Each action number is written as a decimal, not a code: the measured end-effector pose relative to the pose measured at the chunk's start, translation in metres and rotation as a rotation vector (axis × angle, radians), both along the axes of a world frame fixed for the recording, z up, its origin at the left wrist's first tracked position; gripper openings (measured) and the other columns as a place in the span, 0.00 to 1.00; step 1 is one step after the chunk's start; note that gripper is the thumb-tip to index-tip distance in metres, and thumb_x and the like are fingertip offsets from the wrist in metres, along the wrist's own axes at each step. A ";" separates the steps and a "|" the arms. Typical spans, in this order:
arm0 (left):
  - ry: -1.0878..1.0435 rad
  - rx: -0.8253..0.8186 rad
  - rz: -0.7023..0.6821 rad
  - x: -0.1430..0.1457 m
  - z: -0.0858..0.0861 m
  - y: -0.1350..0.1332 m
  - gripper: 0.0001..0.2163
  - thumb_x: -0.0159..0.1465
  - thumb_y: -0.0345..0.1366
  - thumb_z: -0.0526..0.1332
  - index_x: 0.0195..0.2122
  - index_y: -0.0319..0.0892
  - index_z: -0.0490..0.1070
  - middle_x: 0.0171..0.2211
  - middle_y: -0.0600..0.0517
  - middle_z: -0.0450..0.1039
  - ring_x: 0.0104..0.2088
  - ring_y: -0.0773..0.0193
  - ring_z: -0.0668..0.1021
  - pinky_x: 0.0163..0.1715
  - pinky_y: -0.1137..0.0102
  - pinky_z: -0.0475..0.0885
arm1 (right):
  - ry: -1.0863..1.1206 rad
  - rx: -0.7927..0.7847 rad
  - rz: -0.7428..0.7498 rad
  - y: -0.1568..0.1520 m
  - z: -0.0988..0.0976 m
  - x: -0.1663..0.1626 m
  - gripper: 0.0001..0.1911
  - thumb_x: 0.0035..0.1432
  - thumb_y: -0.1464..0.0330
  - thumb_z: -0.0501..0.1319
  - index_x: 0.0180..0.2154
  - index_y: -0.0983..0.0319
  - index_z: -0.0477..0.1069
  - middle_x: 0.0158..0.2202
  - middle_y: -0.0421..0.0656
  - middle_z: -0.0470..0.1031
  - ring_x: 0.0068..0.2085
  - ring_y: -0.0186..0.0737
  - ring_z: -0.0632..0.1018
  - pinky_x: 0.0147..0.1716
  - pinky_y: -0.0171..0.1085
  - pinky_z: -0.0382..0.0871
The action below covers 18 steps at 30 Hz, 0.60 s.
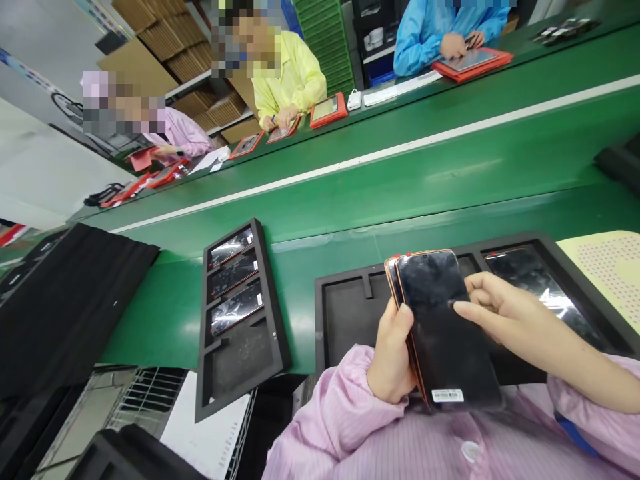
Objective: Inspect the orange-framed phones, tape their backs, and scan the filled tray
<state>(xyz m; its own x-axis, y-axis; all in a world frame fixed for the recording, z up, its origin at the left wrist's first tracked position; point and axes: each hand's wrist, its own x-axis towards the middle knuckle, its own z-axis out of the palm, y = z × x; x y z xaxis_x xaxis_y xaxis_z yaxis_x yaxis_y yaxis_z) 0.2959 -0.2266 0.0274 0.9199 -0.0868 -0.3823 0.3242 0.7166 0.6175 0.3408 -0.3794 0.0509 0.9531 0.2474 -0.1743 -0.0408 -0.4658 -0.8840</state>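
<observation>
A small stack of phone screens with copper-coloured edges stands tilted in front of my chest; the top one carries a white barcode label near its lower end. My left hand is closed around the stack's left edge, thumb at the front. At the right edge, my right hand is bent, its thumb on the dark glass and its other fingers curled by the side. Behind the stack lies a black foam tray with recesses. One more phone screen rests in its right part, partly covered by my right arm.
To the left, another black foam tray holds three phone screens and overhangs the green bench. Black stacked trays stand farther left. A yellow dotted sheet lies at right. Across the bench, several co-workers handle devices in red cases.
</observation>
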 end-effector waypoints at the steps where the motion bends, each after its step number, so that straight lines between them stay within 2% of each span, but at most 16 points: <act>1: 0.002 0.008 -0.005 0.000 -0.001 0.002 0.23 0.52 0.46 0.68 0.47 0.41 0.71 0.36 0.49 0.77 0.37 0.57 0.78 0.43 0.63 0.69 | 0.064 0.045 -0.020 -0.002 0.001 0.000 0.20 0.50 0.48 0.58 0.30 0.58 0.64 0.15 0.34 0.62 0.16 0.33 0.64 0.13 0.33 0.60; 4: 0.076 0.041 -0.008 -0.001 -0.005 0.010 0.21 0.48 0.38 0.71 0.44 0.41 0.71 0.34 0.51 0.77 0.34 0.60 0.78 0.38 0.66 0.70 | 0.142 0.170 -0.248 -0.015 0.006 0.003 0.23 0.47 0.48 0.60 0.34 0.59 0.65 0.20 0.37 0.68 0.19 0.35 0.69 0.15 0.33 0.63; 7: 0.138 0.059 0.007 -0.003 -0.006 0.020 0.16 0.48 0.34 0.69 0.39 0.41 0.72 0.31 0.52 0.76 0.31 0.62 0.77 0.34 0.68 0.69 | 0.102 0.120 -0.445 -0.037 -0.001 0.007 0.23 0.46 0.48 0.60 0.36 0.60 0.65 0.25 0.42 0.73 0.24 0.39 0.73 0.19 0.34 0.67; 9: 0.149 0.057 -0.014 -0.004 -0.004 0.025 0.15 0.47 0.32 0.67 0.37 0.40 0.72 0.30 0.52 0.76 0.30 0.63 0.76 0.32 0.70 0.68 | 0.044 -0.012 -0.430 -0.048 -0.016 0.009 0.23 0.48 0.47 0.57 0.35 0.60 0.65 0.23 0.42 0.72 0.23 0.40 0.73 0.20 0.36 0.68; 12: 0.138 0.052 -0.079 -0.006 0.002 0.024 0.16 0.45 0.29 0.65 0.38 0.40 0.72 0.30 0.52 0.75 0.29 0.64 0.75 0.32 0.70 0.67 | -0.024 -0.166 -0.302 -0.054 -0.045 0.010 0.24 0.45 0.45 0.56 0.30 0.59 0.66 0.19 0.41 0.69 0.19 0.41 0.71 0.17 0.39 0.66; 14: 0.139 0.068 -0.133 -0.007 0.007 0.019 0.19 0.44 0.28 0.65 0.40 0.40 0.72 0.32 0.52 0.75 0.30 0.64 0.74 0.33 0.70 0.67 | -0.067 -0.214 -0.262 -0.051 -0.055 0.010 0.25 0.40 0.44 0.59 0.28 0.59 0.69 0.23 0.44 0.72 0.21 0.43 0.72 0.18 0.41 0.67; 16: 0.148 0.100 -0.193 -0.007 0.011 0.012 0.20 0.43 0.28 0.65 0.40 0.40 0.72 0.31 0.53 0.73 0.30 0.66 0.72 0.33 0.71 0.65 | -0.211 -0.266 -0.252 -0.045 -0.052 0.012 0.25 0.41 0.44 0.59 0.30 0.59 0.72 0.32 0.47 0.74 0.27 0.46 0.75 0.24 0.44 0.70; 18: 0.148 0.133 -0.252 -0.008 0.013 0.007 0.20 0.42 0.27 0.64 0.39 0.39 0.72 0.30 0.54 0.72 0.30 0.67 0.71 0.32 0.72 0.63 | -0.414 -0.267 -0.206 -0.038 -0.037 0.016 0.22 0.51 0.47 0.55 0.31 0.58 0.74 0.34 0.47 0.74 0.32 0.45 0.76 0.29 0.43 0.72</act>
